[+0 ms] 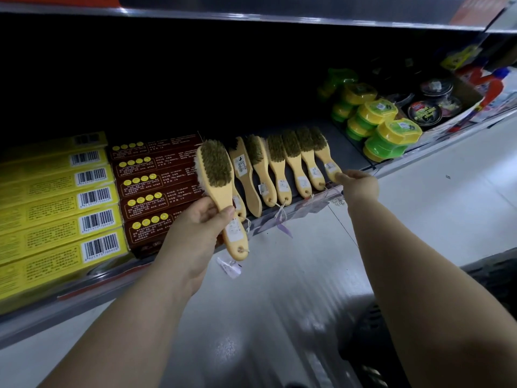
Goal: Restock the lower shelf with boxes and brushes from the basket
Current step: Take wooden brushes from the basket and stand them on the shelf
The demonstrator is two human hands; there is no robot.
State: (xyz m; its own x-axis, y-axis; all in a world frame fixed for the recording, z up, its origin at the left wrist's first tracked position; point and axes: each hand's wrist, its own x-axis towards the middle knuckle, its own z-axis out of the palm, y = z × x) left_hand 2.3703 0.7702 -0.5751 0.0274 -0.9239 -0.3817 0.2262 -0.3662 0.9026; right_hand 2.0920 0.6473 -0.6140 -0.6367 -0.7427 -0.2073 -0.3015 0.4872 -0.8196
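Two hands reach to the lower shelf [302, 206]. The left hand [195, 233] has its fingers [227, 213] curled round the handle of a wooden brush [216, 166], bristles uppermost and facing the camera. This brush is held off the shelf, in front of the brown boxes [151, 189]. The right hand [361, 186] pinches, between its fingertips [342, 177], the handle end of the rightmost brush [324, 155] in a row of brushes [279, 166] lying side by side on the shelf. The row sits between the brown boxes and the green-and-yellow tins [389, 138]. Yellow boxes [56, 208] lie at far left; a dark basket [363, 354] is at lower right.
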